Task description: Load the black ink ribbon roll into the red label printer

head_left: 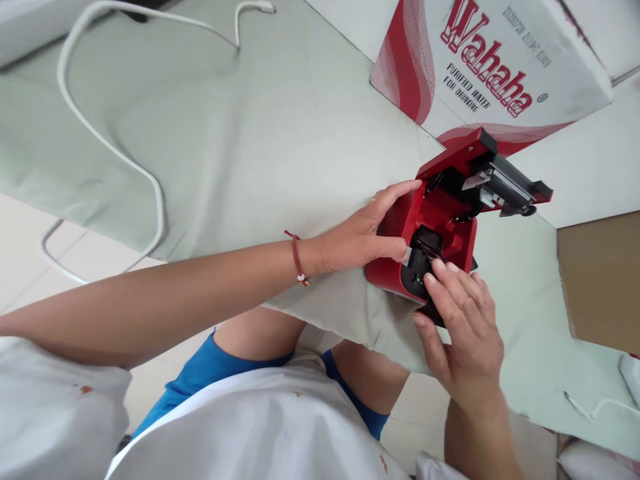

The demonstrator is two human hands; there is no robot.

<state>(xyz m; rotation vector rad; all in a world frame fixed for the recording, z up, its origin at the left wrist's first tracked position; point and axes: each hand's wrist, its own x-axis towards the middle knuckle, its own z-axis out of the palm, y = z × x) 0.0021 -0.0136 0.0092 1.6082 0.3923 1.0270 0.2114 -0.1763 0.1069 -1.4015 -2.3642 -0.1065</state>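
Note:
A red box-shaped device [390, 273] with a black inside stands near the front edge of the cloth-covered table. Its hinged red lid [450, 157] is raised and carries a dark roller-like part [507, 183]. My left hand [367, 237] grips the left wall, fingers along the outside and the thumb at a small grey tab. My right hand [463, 327] is at the near end. Its fingertips rest on the black inner part [417, 270], and its thumb is lower, at the dark front face. Whether a small loose piece lies under the right fingertips is hidden.
A white and red water carton [480, 67] stands just behind the device. To the right is a brown cardboard box [600, 280]. One white cable [107, 137] loops over the table's left part; a thin white cord [610, 402] lies at lower right.

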